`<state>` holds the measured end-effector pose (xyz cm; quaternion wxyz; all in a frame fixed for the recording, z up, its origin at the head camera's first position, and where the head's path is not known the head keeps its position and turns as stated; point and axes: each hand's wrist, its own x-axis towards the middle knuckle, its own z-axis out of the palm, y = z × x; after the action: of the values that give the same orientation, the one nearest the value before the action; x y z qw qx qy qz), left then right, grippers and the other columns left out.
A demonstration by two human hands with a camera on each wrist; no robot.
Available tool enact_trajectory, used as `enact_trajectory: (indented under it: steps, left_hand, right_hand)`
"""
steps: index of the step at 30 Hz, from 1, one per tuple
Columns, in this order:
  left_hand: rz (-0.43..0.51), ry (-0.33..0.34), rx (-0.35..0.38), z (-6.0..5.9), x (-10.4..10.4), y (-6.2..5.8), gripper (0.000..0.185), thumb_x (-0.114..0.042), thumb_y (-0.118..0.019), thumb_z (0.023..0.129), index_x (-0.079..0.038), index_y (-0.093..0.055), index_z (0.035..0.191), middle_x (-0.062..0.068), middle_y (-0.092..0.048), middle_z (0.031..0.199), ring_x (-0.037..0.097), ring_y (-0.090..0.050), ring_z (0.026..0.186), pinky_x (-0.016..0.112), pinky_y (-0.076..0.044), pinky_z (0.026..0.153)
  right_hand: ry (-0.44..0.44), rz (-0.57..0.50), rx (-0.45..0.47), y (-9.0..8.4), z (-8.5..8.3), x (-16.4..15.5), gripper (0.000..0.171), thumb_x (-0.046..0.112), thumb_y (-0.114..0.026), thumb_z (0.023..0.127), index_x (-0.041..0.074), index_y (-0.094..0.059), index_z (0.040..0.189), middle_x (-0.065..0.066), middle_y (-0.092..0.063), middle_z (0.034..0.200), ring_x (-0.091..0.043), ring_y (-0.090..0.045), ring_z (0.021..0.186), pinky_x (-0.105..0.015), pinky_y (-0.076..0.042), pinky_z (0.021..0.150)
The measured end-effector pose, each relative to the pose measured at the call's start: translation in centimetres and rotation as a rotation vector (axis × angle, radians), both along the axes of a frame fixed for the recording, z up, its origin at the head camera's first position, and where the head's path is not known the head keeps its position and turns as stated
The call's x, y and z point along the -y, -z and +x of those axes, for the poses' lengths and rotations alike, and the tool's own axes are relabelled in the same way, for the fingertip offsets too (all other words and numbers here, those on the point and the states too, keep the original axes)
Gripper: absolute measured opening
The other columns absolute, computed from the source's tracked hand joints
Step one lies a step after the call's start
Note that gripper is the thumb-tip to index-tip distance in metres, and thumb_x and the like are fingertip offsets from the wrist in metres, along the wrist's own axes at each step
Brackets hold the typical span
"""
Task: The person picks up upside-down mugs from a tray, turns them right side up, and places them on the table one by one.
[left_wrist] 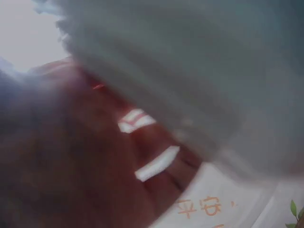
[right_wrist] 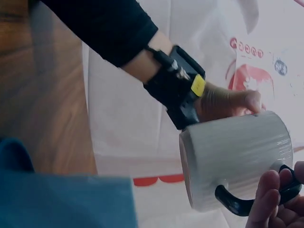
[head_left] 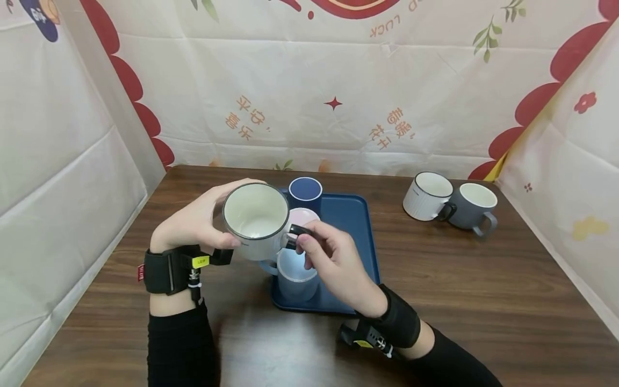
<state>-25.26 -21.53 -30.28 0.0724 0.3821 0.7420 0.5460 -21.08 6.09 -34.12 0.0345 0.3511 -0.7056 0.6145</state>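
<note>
Mug [head_left: 257, 221], brown table [head_left: 450, 285] — walls [head_left: 300, 75] seemingly cloth.

I have the raised mug [head_left: 258, 226] between my left hand [head_left: 205, 215] on its left and my right hand [head_left: 340, 260] at its handle. Before me, the tray [head_left: 350, 231] lies on the worktop [head_left: 464, 295], with the near cup [head_left: 297, 279], middle cup [head_left: 302, 216] and far cup [head_left: 306, 190] lined up away from me on its left half. Well to my right, toward the worktop's back, stand the inner mug [head_left: 424, 200] and, just right of it, the outer mug [head_left: 471, 208].
</note>
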Motion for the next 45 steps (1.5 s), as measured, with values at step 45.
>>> enact_trajectory:
  steps: [45]
  left_hand:
    - [-0.257, -0.317, 0.093, 4.0, 6.7, -0.1, 0.038, -0.008, -0.073, 0.089, -0.009, -0.066, 0.126, 0.004, -0.068, 0.121, 0.020, -0.062, 0.112, 0.030, -0.052, 0.087]
  right_hand:
    - [-0.383, 0.026, 0.379, 4.6, 3.2, 4.8, 0.027, 0.004, -0.058, 0.096, -0.007, -0.050, 0.120, -0.017, -0.052, 0.106, -0.010, -0.055, 0.086, -0.020, -0.048, 0.079]
